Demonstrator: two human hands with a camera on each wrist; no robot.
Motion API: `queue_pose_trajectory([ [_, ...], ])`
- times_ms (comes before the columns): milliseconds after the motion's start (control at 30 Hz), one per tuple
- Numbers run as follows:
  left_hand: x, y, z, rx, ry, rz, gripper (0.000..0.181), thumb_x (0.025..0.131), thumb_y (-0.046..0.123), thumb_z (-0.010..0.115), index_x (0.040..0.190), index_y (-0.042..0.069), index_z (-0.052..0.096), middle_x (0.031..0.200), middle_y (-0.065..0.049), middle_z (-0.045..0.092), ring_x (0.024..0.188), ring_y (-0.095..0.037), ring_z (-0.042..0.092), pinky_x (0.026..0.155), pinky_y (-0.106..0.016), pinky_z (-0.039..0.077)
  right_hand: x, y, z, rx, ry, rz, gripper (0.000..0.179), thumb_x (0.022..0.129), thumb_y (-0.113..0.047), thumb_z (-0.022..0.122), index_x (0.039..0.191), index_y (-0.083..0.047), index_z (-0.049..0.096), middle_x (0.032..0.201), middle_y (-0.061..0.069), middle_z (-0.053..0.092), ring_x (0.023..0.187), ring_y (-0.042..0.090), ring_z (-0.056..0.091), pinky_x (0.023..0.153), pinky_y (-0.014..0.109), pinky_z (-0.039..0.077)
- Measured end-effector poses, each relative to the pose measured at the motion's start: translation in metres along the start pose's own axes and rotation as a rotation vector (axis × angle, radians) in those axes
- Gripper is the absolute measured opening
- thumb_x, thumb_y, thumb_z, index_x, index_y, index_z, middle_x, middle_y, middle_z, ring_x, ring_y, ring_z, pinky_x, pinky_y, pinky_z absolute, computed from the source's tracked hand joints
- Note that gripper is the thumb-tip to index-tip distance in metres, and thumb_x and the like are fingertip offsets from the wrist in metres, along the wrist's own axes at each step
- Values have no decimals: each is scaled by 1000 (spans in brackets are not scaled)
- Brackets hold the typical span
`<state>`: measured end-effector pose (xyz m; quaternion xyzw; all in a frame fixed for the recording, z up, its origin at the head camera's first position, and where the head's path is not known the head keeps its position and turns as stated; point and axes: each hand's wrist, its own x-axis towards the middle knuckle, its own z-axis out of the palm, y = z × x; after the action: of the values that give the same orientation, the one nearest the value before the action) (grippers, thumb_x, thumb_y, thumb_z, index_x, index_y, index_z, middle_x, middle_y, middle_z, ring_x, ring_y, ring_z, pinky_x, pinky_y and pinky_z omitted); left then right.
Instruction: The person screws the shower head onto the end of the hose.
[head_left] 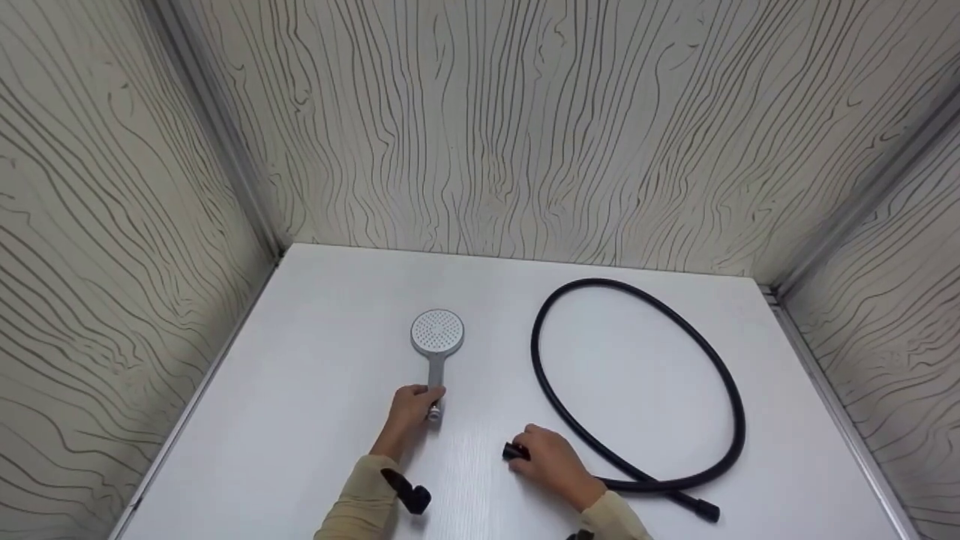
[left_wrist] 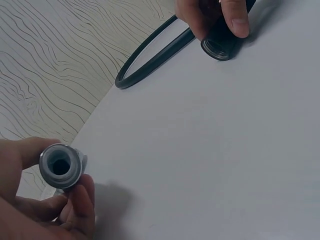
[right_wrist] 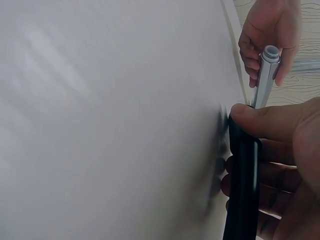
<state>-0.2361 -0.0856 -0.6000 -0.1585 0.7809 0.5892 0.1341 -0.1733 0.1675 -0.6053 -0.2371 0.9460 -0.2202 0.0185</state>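
Shower head (head_left: 437, 331), spray face up, left of centre over the white table (head_left: 337, 292), handle (head_left: 436, 371) pinched between thumb and fingers of the left hand (head_left: 409, 405). Black hose (head_left: 535, 349) looped to the right, threaded end (left_wrist: 218, 47) gripped by curled fingers of the right hand (head_left: 553, 459), apart from the handle. Apparently at the stage of readying both parts to join; probably calling next for bringing handle and threaded end together, openings facing.

The shower head (head_left: 437, 332) points ahead from the left hand (head_left: 410, 406). Right of that hand, slightly nearer the person, the right hand (head_left: 553, 463) holds one end of the hose (head_left: 598, 283). Its loop lies on the table (head_left: 337, 360), ahead and right of the right hand; its other end (head_left: 706, 511) lies right.
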Motion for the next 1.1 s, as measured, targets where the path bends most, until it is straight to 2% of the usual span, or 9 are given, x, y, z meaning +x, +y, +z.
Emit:
queue_pose_trajectory([
  [200, 1, 0, 1, -52, -20, -37, 49, 91, 27, 62, 122, -11, 58, 99, -12, 67, 85, -16, 59, 71, -25, 51, -1, -1, 1, -2, -14, 3, 20, 77, -21, 79, 86, -6, 71, 75, -4, 56, 64, 3, 42, 57, 19, 38],
  [300, 1, 0, 3, -94, -34, -47, 46, 91, 25, 62, 120, -11, 60, 93, -9, 65, 82, -14, 57, 69, -23, 49, -1, -2, 1, -12, -10, -7, 18, 78, -20, 79, 85, -6, 71, 74, -4, 56, 63, 3, 41, 56, 19, 37],
  [433, 0, 0, 5, -189, -61, -51, 40, 92, 21, 62, 114, -12, 61, 82, -3, 60, 75, -12, 54, 66, -22, 47, -2, -3, -1, -18, 13, -16, 15, 80, -21, 77, 81, -9, 68, 71, -4, 57, 62, 4, 42, 56, 20, 37],
  [600, -3, 1, 8, -298, -73, -32, 38, 94, 19, 60, 114, -14, 58, 77, 1, 57, 71, -10, 51, 64, -21, 45, -2, -3, -4, -6, 32, -11, 15, 81, -22, 76, 84, -10, 68, 73, -3, 63, 64, 5, 49, 57, 21, 40],
  [900, -6, 6, 12, -378, -41, -19, 34, 95, 17, 57, 111, -13, 57, 75, 1, 58, 69, -9, 52, 63, -22, 45, -3, -4, -10, 16, 92, -52, 16, 82, -22, 76, 88, -9, 69, 72, -4, 61, 62, 3, 44, 55, 19, 37],
  [1100, -10, 9, 12, -378, -86, -33, 33, 95, 18, 57, 110, -12, 58, 75, 2, 59, 69, -9, 53, 63, -21, 45, -2, -6, -15, 52, 98, -51, 14, 84, -21, 75, 88, -10, 69, 72, -4, 60, 62, 1, 41, 55, 18, 33],
])
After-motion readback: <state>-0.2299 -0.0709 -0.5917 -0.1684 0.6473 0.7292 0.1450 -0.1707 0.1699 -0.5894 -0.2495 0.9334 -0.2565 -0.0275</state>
